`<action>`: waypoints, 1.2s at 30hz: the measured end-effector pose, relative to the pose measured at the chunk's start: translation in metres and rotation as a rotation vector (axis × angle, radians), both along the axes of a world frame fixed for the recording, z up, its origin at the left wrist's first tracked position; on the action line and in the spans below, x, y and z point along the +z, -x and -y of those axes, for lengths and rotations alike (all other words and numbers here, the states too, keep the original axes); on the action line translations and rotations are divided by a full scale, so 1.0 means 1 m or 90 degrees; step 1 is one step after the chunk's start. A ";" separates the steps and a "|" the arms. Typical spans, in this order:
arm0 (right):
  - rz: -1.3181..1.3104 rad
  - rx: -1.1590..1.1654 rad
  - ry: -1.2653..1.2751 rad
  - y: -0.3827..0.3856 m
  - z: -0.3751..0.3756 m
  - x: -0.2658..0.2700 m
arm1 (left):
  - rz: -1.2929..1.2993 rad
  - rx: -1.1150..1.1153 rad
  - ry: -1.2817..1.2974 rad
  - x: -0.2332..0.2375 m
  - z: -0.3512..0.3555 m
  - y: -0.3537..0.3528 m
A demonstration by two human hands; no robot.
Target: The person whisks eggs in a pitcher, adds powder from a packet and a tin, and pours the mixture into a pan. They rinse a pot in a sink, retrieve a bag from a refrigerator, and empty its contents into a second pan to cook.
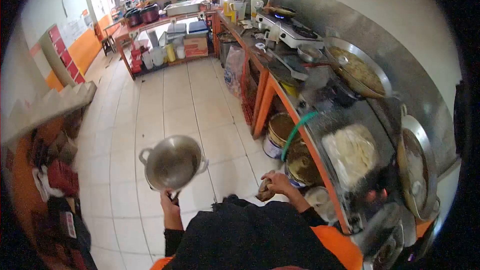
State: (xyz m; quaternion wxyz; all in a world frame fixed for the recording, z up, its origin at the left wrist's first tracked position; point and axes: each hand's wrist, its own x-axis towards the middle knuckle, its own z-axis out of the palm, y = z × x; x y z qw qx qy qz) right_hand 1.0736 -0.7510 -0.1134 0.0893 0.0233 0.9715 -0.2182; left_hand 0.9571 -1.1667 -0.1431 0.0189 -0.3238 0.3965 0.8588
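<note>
My left hand (pixel 171 210) is closed at the near edge of a metal wok (pixel 172 164), by a short dark piece that sticks out there. The wok hangs over the floor with its inside facing up, and its two loop handles point to the sides. My right hand (pixel 281 184) is closed on a brown crumpled cloth (pixel 265 190), held low in front of my body. Just right of that hand stands a bucket (pixel 303 162) of murky brownish contents, under the counter's edge.
An orange-edged counter (pixel 320 170) runs along my right, with a plastic bag of pale dough-like stuff (pixel 351 154) and a green hose (pixel 296 135). Large woks (pixel 357 67) line the wall behind a gas stove (pixel 290 30) with a lit flame. Shelving stands left; white tiles (pixel 165 100) cover the floor.
</note>
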 end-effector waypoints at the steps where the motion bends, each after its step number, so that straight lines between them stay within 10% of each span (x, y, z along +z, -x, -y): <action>1: 0.020 0.027 -0.026 0.044 0.000 0.010 | 0.027 0.020 0.043 0.014 -0.012 0.016; 10: -0.278 0.128 -0.273 0.423 -0.078 0.118 | -0.008 0.138 0.283 -0.001 -0.033 0.250; 18: -0.485 -0.049 -0.319 0.689 -0.188 0.191 | -0.118 -0.013 0.272 0.063 -0.138 0.604; 26: -0.379 -0.126 -0.367 0.787 -0.338 0.171 | -0.311 -0.361 0.185 0.171 -0.366 0.856; 36: -0.099 -0.403 -0.490 0.818 -0.373 0.118 | -0.365 -0.748 0.060 0.248 -0.617 0.952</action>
